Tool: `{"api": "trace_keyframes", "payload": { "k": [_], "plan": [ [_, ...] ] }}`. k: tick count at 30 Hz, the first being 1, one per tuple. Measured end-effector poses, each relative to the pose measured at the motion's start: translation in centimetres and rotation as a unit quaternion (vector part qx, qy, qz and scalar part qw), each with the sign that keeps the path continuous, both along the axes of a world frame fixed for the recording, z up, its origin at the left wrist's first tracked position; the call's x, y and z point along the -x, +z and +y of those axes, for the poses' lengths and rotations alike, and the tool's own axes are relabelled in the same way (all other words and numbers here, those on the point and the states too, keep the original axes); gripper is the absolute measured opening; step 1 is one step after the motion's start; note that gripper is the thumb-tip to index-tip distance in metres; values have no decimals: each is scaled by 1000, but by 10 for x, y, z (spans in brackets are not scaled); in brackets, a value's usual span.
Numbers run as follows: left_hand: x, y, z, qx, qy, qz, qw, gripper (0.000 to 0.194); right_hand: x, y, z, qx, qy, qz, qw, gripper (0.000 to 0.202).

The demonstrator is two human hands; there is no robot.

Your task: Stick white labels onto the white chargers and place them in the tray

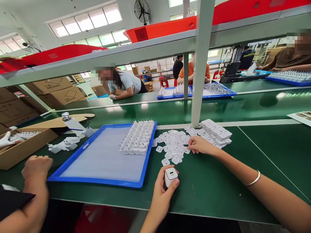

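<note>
In my left hand [161, 191] is a white USB charger [171, 176], held upright near the table's front edge with its slotted end facing up. My right hand [200, 145] reaches to the right side of a loose pile of thin white face plates [173, 142]. Its fingers are pinched at the edge of one plate [186, 150]. Behind that hand, white charger housings [216, 131] are stacked in a block. To the left lies a blue-rimmed tray [97, 183], with rows of white charger parts with metal pins [138, 137] on its right side.
A co-worker's fist [37, 166] rests at the left by an open cardboard box [29, 149]. A pump bottle [73, 123] and white scraps [64, 145] lie behind the tray. A shelf post [200, 81] rises from the bench's far side. Other people sit across the green line.
</note>
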State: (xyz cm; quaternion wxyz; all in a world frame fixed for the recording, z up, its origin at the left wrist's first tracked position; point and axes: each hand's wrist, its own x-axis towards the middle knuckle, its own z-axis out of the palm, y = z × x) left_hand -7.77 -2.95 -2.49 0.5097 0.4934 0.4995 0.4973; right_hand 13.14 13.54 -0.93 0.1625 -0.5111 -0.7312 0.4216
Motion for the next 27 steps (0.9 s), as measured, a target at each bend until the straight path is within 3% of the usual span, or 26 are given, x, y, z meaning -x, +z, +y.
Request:
{"api": "trace_keyframes", "payload": {
  "k": [12, 16, 19, 21, 24, 27],
  "plan": [
    [-4, 9, -5, 22, 8, -32, 999, 38, 10, 7, -15, -41, -41, -48, 997, 33],
    [-4, 10, -5, 27, 12, -31, 999, 38, -1, 15, -25, -54, -46, -19, 997, 6],
    [-4, 9, -6, 29, 20, -17, 999, 38, -4, 23, -42, -25, -8, 21, 999, 8],
    [-3, 7, -7, 25, 21, -23, 999, 40, -2, 28, -53, 43, 53, 87, 994, 10],
    [-1, 5, -9, 14, 4, -50, 999, 41, 2, 32, -66, 144, 138, 201, 959, 22],
    [1, 3, -12, -5, -16, -72, 997, 34, 7, 35, -74, 117, 154, 202, 960, 26]
  ]
}}
